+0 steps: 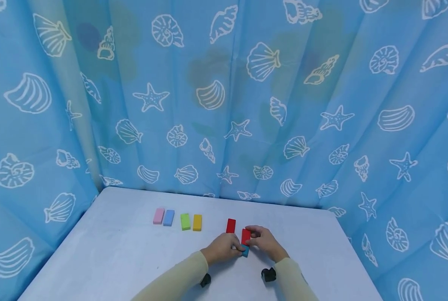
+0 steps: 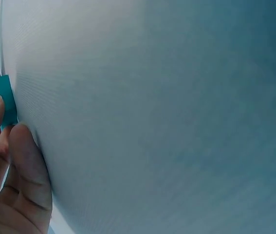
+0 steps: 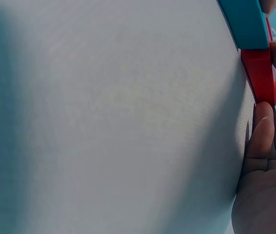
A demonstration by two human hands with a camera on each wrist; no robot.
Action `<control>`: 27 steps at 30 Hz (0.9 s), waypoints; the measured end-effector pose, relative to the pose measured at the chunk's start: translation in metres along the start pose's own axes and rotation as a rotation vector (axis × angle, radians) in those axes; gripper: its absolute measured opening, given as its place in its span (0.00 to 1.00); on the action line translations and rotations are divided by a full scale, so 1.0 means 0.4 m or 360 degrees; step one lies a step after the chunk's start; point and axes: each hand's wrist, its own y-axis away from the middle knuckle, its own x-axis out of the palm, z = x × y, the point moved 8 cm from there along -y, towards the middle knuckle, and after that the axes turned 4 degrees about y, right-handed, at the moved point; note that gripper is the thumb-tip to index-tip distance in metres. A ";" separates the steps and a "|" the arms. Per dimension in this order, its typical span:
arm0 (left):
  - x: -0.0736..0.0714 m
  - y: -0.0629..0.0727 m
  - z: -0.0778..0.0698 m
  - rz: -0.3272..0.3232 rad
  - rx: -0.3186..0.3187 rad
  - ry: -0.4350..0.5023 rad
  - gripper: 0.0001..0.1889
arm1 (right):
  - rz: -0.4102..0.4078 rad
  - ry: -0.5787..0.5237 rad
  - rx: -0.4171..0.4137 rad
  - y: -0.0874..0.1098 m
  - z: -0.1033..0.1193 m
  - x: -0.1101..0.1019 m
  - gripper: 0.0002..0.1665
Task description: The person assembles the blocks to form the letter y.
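Note:
My left hand (image 1: 224, 247) pinches a teal block (image 1: 245, 251) low on the white table. In the left wrist view, a fingertip lies on the face of the teal block (image 2: 4, 97) and the thumb is at its lower end. Just beyond it, my right hand (image 1: 266, 241) holds a red block (image 1: 246, 236) between thumb and fingers. The right wrist view has the red block (image 3: 259, 73) end to end with the teal block (image 3: 247, 22), their ends touching. A second red block (image 1: 231, 225) lies behind my left hand, its near end partly hidden.
To the left along the white table (image 1: 126, 251) lie a pink block (image 1: 158, 216), a blue block (image 1: 169, 218), a green block (image 1: 185, 221) and a yellow block (image 1: 197, 223). A blue curtain (image 1: 193, 113) with white shells hangs behind the table and at its sides.

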 end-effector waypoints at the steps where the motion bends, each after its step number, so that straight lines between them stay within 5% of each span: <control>1: 0.000 -0.001 -0.001 0.0001 0.0007 0.0001 0.10 | -0.0002 0.0003 0.0001 -0.001 0.000 -0.001 0.36; 27: 0.000 0.001 -0.003 0.0005 0.0023 -0.0047 0.10 | -0.0013 -0.0005 0.0011 0.001 0.003 0.002 0.34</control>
